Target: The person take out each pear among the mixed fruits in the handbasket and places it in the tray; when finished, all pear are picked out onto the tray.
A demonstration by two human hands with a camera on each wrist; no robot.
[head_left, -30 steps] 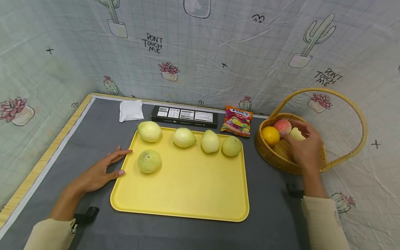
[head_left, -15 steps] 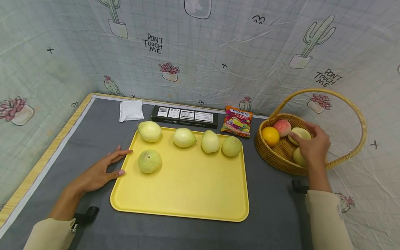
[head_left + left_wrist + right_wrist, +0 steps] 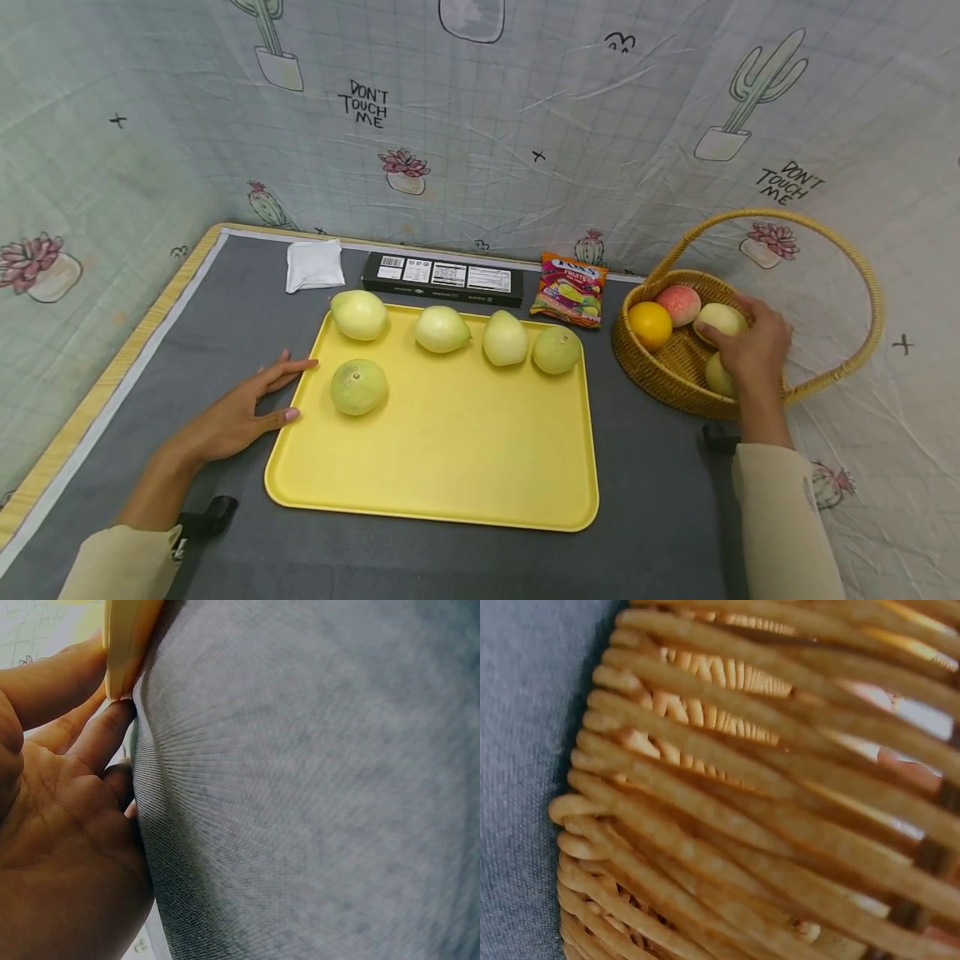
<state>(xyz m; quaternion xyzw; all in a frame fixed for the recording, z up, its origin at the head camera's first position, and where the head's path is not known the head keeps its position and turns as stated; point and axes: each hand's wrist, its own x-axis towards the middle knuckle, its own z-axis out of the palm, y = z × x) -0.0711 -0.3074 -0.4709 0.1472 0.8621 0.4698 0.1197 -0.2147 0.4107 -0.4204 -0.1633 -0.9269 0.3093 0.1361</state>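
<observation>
My left hand [image 3: 227,418] rests at the left edge of a yellow tray [image 3: 457,450], index finger and thumb tip touching the rim. In the left wrist view, fingers [image 3: 105,739] meet the tray's edge [image 3: 126,652]. On the tray lie several pale green fruits, such as a round one [image 3: 359,387] and a pear-shaped one [image 3: 506,339]. My right hand [image 3: 756,348] reaches into a wicker basket [image 3: 667,385] and grips a pale yellow-green fruit [image 3: 723,319], thumb on its near side. Basket weave [image 3: 727,780] fills the right wrist view and hides that hand.
Beside the gripped fruit the basket holds an orange [image 3: 649,326], a peach [image 3: 679,305] and another pale green fruit [image 3: 717,377]. Its tall handle [image 3: 862,267] arches to the right. Behind the tray lie a white packet [image 3: 315,266], a black box [image 3: 442,280] and a candy bag [image 3: 569,290].
My right hand has shifted right inside the basket, round the pale fruit's right side, uncovering another pale green fruit at the near side. The left hand and tray have not moved.
</observation>
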